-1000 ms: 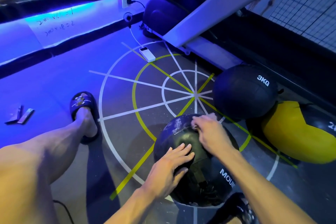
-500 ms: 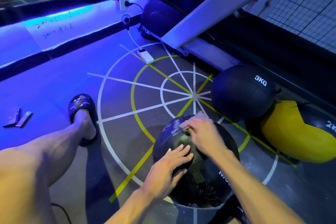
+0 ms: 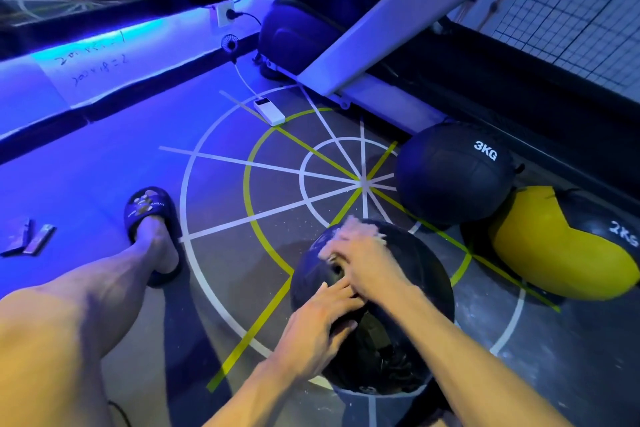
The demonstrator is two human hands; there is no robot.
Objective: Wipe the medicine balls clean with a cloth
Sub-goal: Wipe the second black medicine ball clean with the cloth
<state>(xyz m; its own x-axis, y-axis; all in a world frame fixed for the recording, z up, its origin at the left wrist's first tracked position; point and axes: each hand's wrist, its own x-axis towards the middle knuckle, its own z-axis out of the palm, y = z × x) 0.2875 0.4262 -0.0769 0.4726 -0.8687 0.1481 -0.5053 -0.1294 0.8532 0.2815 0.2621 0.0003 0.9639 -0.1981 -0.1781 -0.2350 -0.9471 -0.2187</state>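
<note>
Nearest, a bare left leg [image 3: 62, 315] stretches across the floor [image 3: 104, 163] to a dark slipper [image 3: 150, 210] with a printed strap. Beside it the left hand [image 3: 317, 326] lies flat on the near face of a round black ball [image 3: 429, 291], fingers straight and spread, holding nothing. The ball's skin is glossy and smooth, with a seam and a small valve hole near the top, and it sits on the floor between the person's legs. The right hand [image 3: 363, 260] rests on the ball's crown, fingers curled over a pale cloth [image 3: 353, 227] that is blurred and mostly hidden; only a ragged, fuzzy edge shows past the knuckles. The floor is speckled rubber matting painted with white and yellow rings and spokes. Farther right lies a matte black ball marked 3KG [image 3: 453, 173], stitched in panels, touching a yellow-and-black ball marked 2KG [image 3: 554, 246]. Beyond the rings a white, box-shaped power bank [image 3: 269, 111] lies on its cable, near the sloping white frame [image 3: 398, 17] of a machine.
</note>
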